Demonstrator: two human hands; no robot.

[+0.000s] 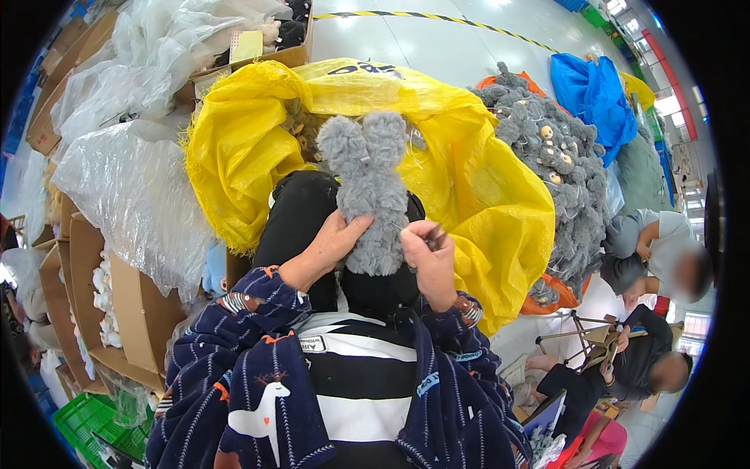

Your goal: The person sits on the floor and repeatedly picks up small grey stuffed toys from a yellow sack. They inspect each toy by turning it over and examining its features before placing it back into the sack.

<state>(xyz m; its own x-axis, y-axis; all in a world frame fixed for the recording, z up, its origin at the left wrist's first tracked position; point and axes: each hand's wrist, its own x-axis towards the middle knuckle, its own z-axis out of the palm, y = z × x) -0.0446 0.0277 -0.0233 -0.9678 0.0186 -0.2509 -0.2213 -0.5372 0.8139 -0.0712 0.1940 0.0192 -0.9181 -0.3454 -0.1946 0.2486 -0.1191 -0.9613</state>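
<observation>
A grey fluffy plush toy [375, 180] with two rounded ears or limbs at its far end lies across my lap, over my black trousers. My left hand [332, 246] grips its left side, with the thumb on top of the fur and the other fingers partly hidden beneath. Close by the plush's right side, my right hand [430, 254] is closed in a pinch. Something thin seems to be between its fingertips, too small to make out. Just beyond the toy, a large yellow woven sack [476, 180] lies open around my knees, its contents mostly hidden.
A big heap of grey plush pieces [539, 148] rises at the right, near a blue sack [594, 102]. Cardboard boxes [133, 313] and clear plastic sheeting [129, 195] crowd the left, above a green crate [86, 422]. Two people [656, 242] sit at the far right.
</observation>
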